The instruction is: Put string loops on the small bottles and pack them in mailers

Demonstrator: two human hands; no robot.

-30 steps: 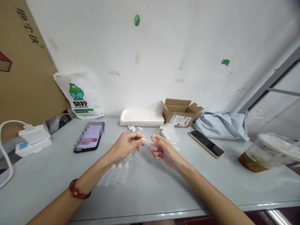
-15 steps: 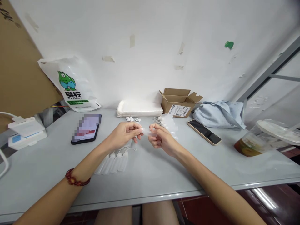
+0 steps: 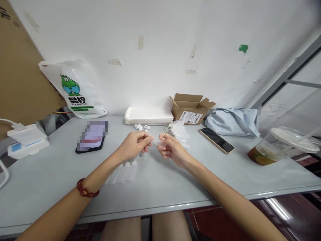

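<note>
Pinching a small translucent white plastic tube (image 3: 155,141) with narrowed fingers of the bare left hand (image 3: 137,145) and right hand (image 3: 173,150), lengthwise between both, above the smooth grey desk (image 3: 165,187)

Over the last second we have tipped our view down: our knees (image 3: 173,226) now show clearly below both hands, and a green patch high on the wall (image 3: 160,43), beyond our left hand (image 3: 138,145), has dropped out of sight. At that hand, our thumb now overlaps the fingertip end of the translucent bottle (image 3: 157,142), hiding the white piece that showed there before (blur keeps the finer detail from us). Our red bracelet (image 3: 87,188) has shifted inward with the forearm, which now covers more of the bottle row (image 3: 121,172) nearer us than the left hand. Beyond that hand's knuckles, more white caps (image 3: 146,127) are uncovered.
</note>
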